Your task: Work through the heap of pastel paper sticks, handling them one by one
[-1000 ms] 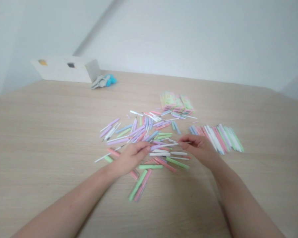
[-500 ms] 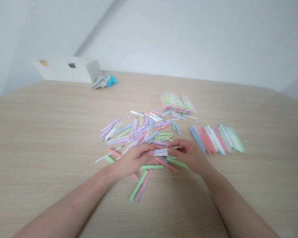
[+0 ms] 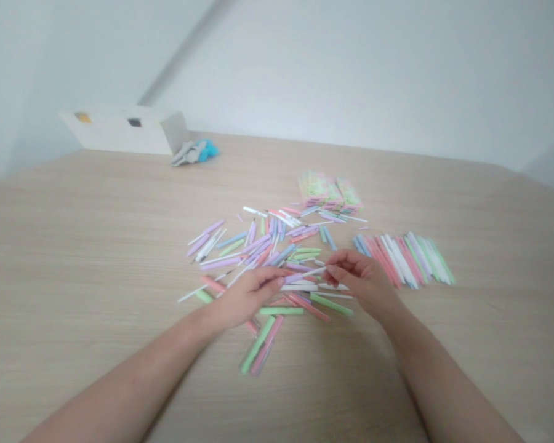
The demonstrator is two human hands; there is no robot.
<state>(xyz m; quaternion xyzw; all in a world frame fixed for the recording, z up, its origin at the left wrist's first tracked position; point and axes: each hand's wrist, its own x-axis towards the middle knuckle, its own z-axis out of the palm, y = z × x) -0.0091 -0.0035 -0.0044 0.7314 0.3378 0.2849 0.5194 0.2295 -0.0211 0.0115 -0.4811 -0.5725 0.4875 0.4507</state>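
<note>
My left hand pinches a purple pen barrel between thumb and fingers, just above the scattered pile. A thin white pen refill runs from the barrel's right end to my right hand, whose thumb and fingertips are closed on its far end. The two pieces line up, tilted slightly up to the right; whether the refill sits inside the barrel is too blurred to tell. Under and around both hands lie loose pen parts in purple, pink, white, blue and green, such as a green barrel.
A neat row of pastel pens lies right of my right hand. Behind the pile are stacked printed packets. At the back left stand a white box and a crumpled grey-and-blue cloth-like thing, on a wooden table.
My right hand has moved right, away from my left hand, and more of the white refill shows between them. My left hand has stayed nearly still.
</note>
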